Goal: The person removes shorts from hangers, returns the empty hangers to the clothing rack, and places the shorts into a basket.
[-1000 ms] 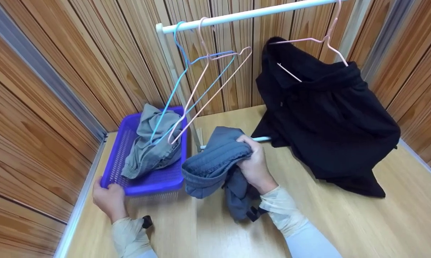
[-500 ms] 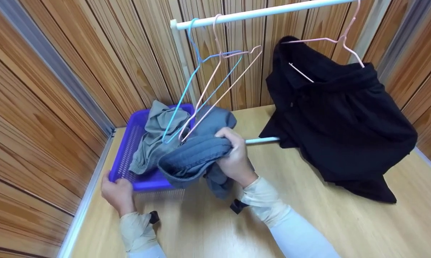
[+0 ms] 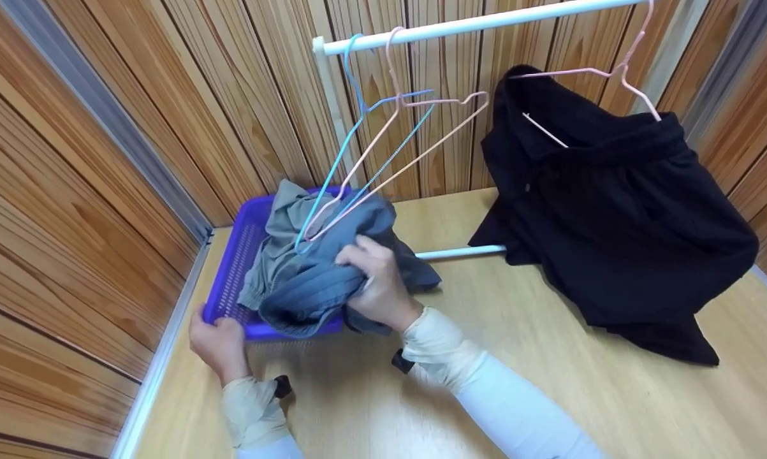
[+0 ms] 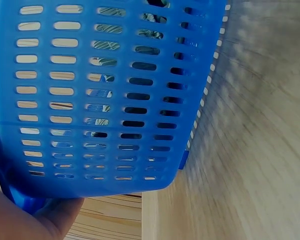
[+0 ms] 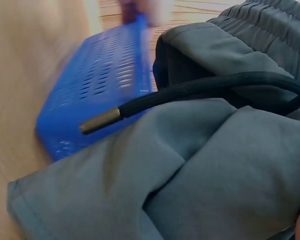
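Note:
My left hand [image 3: 219, 344] grips the near left corner of a purple plastic basket [image 3: 227, 280], its thumb over the rim. In the left wrist view the slotted basket wall [image 4: 115, 187] fills most of the picture. My right hand [image 3: 380, 284] holds dark grey shorts [image 3: 316, 287] by the bunched waistband, over the basket's right half. One part of them hangs outside the right rim. The right wrist view shows their black drawstring [image 5: 200, 87] with a metal tip. A lighter grey-green garment [image 3: 275, 248] with a ribbed edge lies in the basket, partly covered by the shorts.
A blue hanger [image 3: 345, 146] and a pink hanger [image 3: 383, 127] hang from the white rail [image 3: 485, 24], their lower ends overlapping the clothes. Black shorts [image 3: 613, 223] hang on another pink hanger [image 3: 635, 83] at right. Wood-grain walls [image 3: 102, 159] enclose the wooden surface [image 3: 370, 408].
My right hand has carried the dark grey shorts leftward from beside the basket to over it. My left hand keeps its grip on the rim. The head view has shifted slightly.

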`<state>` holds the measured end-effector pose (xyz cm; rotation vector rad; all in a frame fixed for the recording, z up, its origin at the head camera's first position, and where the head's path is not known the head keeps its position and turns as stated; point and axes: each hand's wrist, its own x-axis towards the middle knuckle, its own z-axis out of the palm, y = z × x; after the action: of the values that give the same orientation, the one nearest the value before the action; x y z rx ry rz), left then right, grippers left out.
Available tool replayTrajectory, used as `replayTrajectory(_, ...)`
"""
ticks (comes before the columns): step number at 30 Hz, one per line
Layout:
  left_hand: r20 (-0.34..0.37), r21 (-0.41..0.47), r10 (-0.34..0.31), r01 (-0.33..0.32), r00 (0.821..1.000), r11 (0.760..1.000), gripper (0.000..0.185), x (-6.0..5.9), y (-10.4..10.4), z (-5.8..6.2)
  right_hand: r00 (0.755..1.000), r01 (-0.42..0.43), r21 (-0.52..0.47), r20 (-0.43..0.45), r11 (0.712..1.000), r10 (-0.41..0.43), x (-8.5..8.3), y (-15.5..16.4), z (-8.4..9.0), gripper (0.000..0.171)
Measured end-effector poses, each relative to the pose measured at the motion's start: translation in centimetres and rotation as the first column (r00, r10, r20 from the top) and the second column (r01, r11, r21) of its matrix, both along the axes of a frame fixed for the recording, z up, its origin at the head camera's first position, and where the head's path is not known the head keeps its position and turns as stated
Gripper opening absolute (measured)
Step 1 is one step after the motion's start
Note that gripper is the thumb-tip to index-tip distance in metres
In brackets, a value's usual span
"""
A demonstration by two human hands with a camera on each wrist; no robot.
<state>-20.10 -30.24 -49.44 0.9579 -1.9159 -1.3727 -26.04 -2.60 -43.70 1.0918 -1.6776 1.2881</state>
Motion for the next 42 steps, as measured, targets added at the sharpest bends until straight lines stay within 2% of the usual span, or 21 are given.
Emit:
replayTrajectory(5, -0.020, -0.023, 0.013, -0.014, 1.000, 1.000, 0.061, -0.1, 0.4, 0.1, 0.991, 0.043, 0.184, -0.133, 0.982, -0.018, -0.4, -1.7, -1.0, 0.017)
replayTrajectory(11, -0.072, -0.053, 0.021, -0.025, 0.997, 0.998, 0.059, 0.1, 0.6, 0.0, 0.981, 0.065, 0.384, -0.192, 0.921, 0.011, -1.5, -3.5, -0.8, 0.020)
replayTrajectory(15, -0.101, -0.047, 0.023, -0.028, 0.995, 0.998, 0.059, 0.3, 0.7, -0.2, 0.987, 0.068, 0.443, -0.162, 0.894, 0.006, -2.5, -4.8, 0.2, 0.017)
replayTrajectory(21, -0.080, -0.108, 0.050, -0.058, 0.996, 0.992, 0.055, 0.1, 1.1, -0.6, 0.997, 0.079, 0.418, -0.049, 0.905, -0.064, -4.0, -6.5, 1.2, 0.017)
replayTrajectory(25, -0.055, -0.065, 0.041, -0.045, 0.998, 0.997, 0.056, 0.2, 1.6, -0.4, 0.993, 0.115, 0.445, -0.013, 0.888, -0.122, -4.4, -7.3, 1.0, 0.022)
replayTrajectory(28, -0.043, -0.036, 0.035, -0.037, 0.998, 0.999, 0.057, 0.2, 2.1, -0.2, 0.986, 0.155, 0.513, -0.022, 0.845, -0.168, -4.4, -7.7, 0.7, 0.031)
replayTrajectory(33, -0.032, -0.011, 0.029, -0.029, 0.999, 1.000, 0.057, -0.1, 2.9, 0.1, 0.977, 0.204, 0.637, -0.079, 0.743, -0.200, -4.6, -8.1, -0.1, 0.039)
replayTrajectory(37, -0.033, 0.008, 0.025, -0.024, 0.999, 1.000, 0.057, -0.1, 3.2, 0.2, 0.974, 0.188, 0.752, -0.061, 0.632, -0.218, -4.4, -8.3, -0.6, 0.038)
replayTrajectory(39, -0.035, 0.011, 0.022, -0.022, 0.999, 1.000, 0.057, -0.1, 3.3, 0.1, 0.971, 0.149, 0.814, -0.014, 0.561, -0.239, -4.1, -8.2, -0.6, 0.040)
replayTrajectory(41, -0.035, 0.013, 0.018, -0.018, 0.999, 1.000, 0.057, -0.1, 3.4, 0.1, 0.964, 0.121, 0.847, 0.023, 0.517, -0.264, -3.9, -8.1, -0.5, 0.043)
replayTrajectory(42, -0.034, 0.009, 0.017, -0.017, 0.999, 1.000, 0.058, -0.1, 3.4, 0.1, 0.961, 0.114, 0.856, 0.034, 0.504, -0.275, -3.8, -8.0, -0.5, 0.045)
